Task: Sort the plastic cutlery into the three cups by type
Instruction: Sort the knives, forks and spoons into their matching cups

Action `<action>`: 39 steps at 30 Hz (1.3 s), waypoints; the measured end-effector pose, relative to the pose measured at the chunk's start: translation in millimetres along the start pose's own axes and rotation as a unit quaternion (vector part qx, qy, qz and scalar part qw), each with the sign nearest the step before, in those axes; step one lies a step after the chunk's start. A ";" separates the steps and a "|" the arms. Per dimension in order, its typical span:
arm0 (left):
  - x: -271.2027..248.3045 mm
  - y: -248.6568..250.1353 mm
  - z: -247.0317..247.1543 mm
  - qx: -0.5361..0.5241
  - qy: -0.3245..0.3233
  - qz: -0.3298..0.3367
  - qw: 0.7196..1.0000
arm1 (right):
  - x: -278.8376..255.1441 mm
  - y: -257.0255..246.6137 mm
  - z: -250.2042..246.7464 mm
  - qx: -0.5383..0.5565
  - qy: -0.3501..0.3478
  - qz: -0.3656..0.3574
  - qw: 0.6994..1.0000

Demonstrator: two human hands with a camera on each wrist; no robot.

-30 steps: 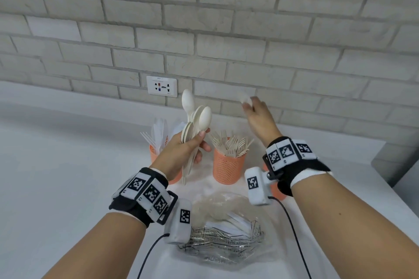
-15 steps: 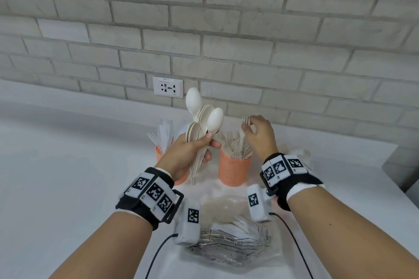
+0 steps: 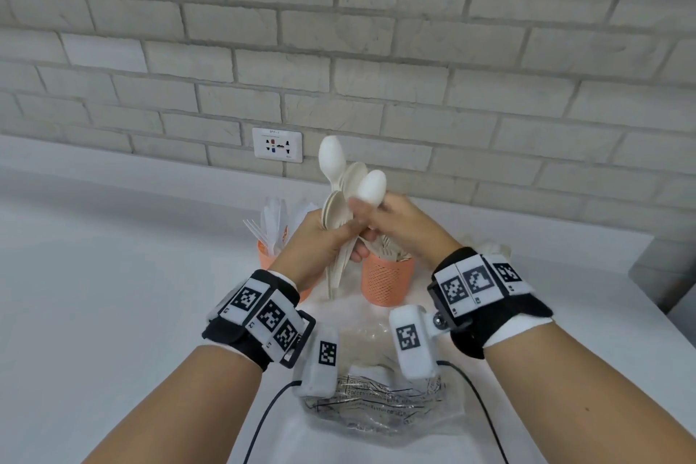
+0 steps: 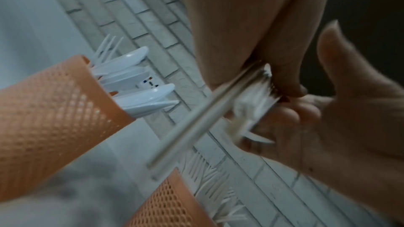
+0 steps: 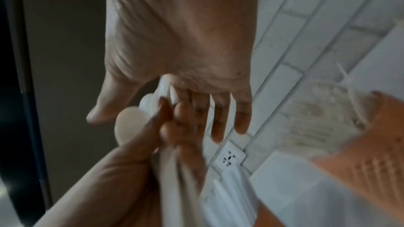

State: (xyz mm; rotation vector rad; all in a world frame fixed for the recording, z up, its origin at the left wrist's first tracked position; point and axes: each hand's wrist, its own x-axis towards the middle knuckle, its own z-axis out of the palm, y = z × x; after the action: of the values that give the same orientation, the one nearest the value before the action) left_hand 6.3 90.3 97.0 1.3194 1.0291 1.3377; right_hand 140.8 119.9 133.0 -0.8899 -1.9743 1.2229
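Note:
My left hand (image 3: 324, 237) grips a bundle of pale plastic spoons (image 3: 332, 158) upright by the handles, above the table between two orange mesh cups. My right hand (image 3: 395, 226) has come in against the bundle from the right. In the right wrist view its fingers (image 5: 220, 115) lie straight behind the spoons (image 5: 127, 127) with the thumb spread apart. The left cup (image 3: 265, 256) holds white knives and a fork. The middle cup (image 3: 388, 282) holds beige forks. The spoon handles (image 4: 196, 127) cross the left wrist view, blurred.
A clear plastic bag (image 3: 376, 407) with printed text lies on the white table just before my wrists. Pale cutlery (image 3: 486, 249) shows behind my right wristband, its cup hidden. A wall socket (image 3: 277, 145) sits on the brick wall behind.
My right hand lowered to the fork cup, then swung left to the spoon bundle. It no longer holds anything. My left hand has kept the spoons upright.

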 end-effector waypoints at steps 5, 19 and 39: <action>-6.4 15.1 20.3 0.239 -0.035 0.033 0.970 | -11.3 5.5 10.2 0.034 0.006 0.026 0.999; 1.7 -1.8 89.9 0.144 -0.061 -0.053 0.986 | -71.6 9.1 -83.5 0.128 0.269 -0.066 0.952; 67.0 -72.6 165.7 0.302 -0.021 -0.146 0.942 | -58.2 119.9 -128.4 0.115 0.355 0.011 0.928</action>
State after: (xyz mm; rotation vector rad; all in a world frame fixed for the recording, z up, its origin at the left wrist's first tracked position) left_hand 179.5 160.2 48.4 1.5438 1.6140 0.7863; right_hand 301.4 175.1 59.4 -1.0461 -1.2205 0.9312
